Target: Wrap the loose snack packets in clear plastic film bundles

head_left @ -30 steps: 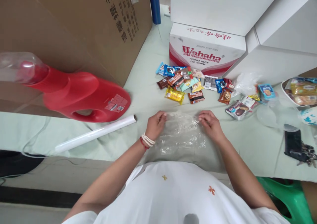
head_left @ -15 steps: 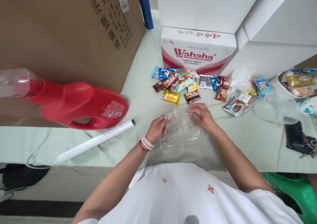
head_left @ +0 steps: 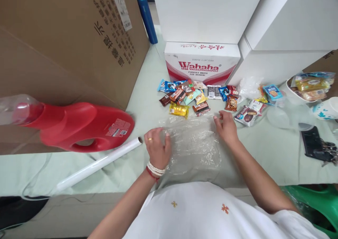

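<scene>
A crinkled clear plastic film (head_left: 194,145) lies spread on the table in front of me; whether it is a single sheet or a bag I cannot tell. At its left edge rests my left hand (head_left: 157,148), open, with the thumb apart from the fingers. My right hand (head_left: 227,128) is open at the upper right edge of the film, thumb and fingers apart. Just beyond the film lies a pile of small wrapped snacks, including a yellow packet (head_left: 179,110) and a brown packet (head_left: 201,108). A larger snack pack (head_left: 248,114) is beyond my right hand.
To the left are a red jug (head_left: 89,126), a white tube (head_left: 100,163) and a large cardboard box (head_left: 66,45). A Wahaha carton (head_left: 202,64) stands behind the snacks. On the right are a white bowl (head_left: 292,91), a paper cup (head_left: 326,108) and keys (head_left: 329,149) beside a black item.
The film, earlier gathered between my hands, is now flatter and wider on the table. My left hand has moved left and released its pinch; my right hand has shifted right. The view has shifted slightly.
</scene>
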### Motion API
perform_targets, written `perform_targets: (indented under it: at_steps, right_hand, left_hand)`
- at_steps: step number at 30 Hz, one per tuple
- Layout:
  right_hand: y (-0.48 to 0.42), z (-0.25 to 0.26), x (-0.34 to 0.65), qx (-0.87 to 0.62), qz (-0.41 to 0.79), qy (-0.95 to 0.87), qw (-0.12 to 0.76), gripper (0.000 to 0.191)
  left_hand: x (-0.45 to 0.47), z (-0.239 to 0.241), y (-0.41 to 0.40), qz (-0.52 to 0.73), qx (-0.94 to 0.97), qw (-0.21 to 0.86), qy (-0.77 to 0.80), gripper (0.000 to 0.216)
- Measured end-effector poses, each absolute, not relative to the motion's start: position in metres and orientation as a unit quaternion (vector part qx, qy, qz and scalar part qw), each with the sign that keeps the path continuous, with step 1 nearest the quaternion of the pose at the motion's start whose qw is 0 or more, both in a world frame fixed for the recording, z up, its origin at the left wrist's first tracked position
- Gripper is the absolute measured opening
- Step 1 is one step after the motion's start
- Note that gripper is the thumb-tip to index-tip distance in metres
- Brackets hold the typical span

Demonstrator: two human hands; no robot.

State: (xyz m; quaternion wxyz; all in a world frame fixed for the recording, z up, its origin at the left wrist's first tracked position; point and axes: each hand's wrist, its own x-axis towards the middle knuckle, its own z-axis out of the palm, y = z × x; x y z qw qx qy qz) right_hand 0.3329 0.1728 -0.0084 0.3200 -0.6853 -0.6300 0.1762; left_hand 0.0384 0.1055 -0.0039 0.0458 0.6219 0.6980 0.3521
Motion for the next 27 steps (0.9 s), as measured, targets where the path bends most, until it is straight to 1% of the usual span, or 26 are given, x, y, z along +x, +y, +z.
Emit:
perform_targets:
  at_steps: [1,2,3,6,8,10,12,14,15,17,19,21,24,27]
  right_hand:
    - [0.163,-0.004,0.329,-0.678,0.121,-0.649,0.324,0.043]
    - [0.151,-0.001,0.326,-0.658,0.091,-0.674,0.322,0.043]
    - [0.136,0.0,0.322,-0.626,0.088,-0.71,0.31,0.043]
    - [0.091,-0.008,0.321,-0.486,0.162,-0.832,0.214,0.048]
    - [0.065,-0.017,0.331,-0.461,0.199,-0.85,0.16,0.05]
    - [0.051,-0.021,0.349,-0.471,0.234,-0.838,0.141,0.05]
    - [0.052,-0.015,0.367,-0.469,0.283,-0.824,0.142,0.044]
    - [0.07,-0.003,0.38,-0.482,0.309,-0.805,0.154,0.035]
    - [0.086,0.004,0.382,-0.498,0.3,-0.797,0.161,0.033]
    - [0.128,0.017,0.377,-0.535,0.24,-0.793,0.166,0.033]
    - [0.175,0.025,0.36,-0.547,0.178,-0.808,0.13,0.031]
    - [0.218,0.029,0.337,-0.532,0.144,-0.83,0.086,0.037]
    - [0.259,0.029,0.306,-0.522,0.136,-0.842,0.003,0.044]
    - [0.268,0.024,0.296,-0.54,0.139,-0.829,-0.05,0.037]
  left_hand:
    - [0.043,-0.004,0.101,0.321,0.673,0.038,0.665,0.029]
    - [0.046,-0.005,0.097,0.284,0.72,0.041,0.632,0.031]
    - [0.048,-0.008,0.093,0.243,0.758,0.049,0.603,0.034]
    - [0.042,-0.023,0.084,0.128,0.806,0.062,0.575,0.049]
    - [0.03,-0.033,0.079,0.085,0.803,0.059,0.587,0.059]
    - [0.017,-0.042,0.075,0.069,0.811,0.057,0.578,0.068]
    - [0.007,-0.047,0.07,0.06,0.829,0.055,0.553,0.075]
    - [0.003,-0.049,0.067,0.053,0.841,0.052,0.536,0.08]
    - [0.002,-0.049,0.066,0.05,0.843,0.05,0.533,0.081]
    - [0.004,-0.049,0.065,0.044,0.844,0.049,0.532,0.082]
    - [0.005,-0.049,0.065,0.041,0.845,0.047,0.531,0.083]
    - [0.005,-0.049,0.066,0.04,0.847,0.044,0.528,0.084]
    - [0.003,-0.049,0.067,0.05,0.852,0.034,0.52,0.086]
    - [0.002,-0.05,0.066,0.064,0.853,0.031,0.517,0.091]
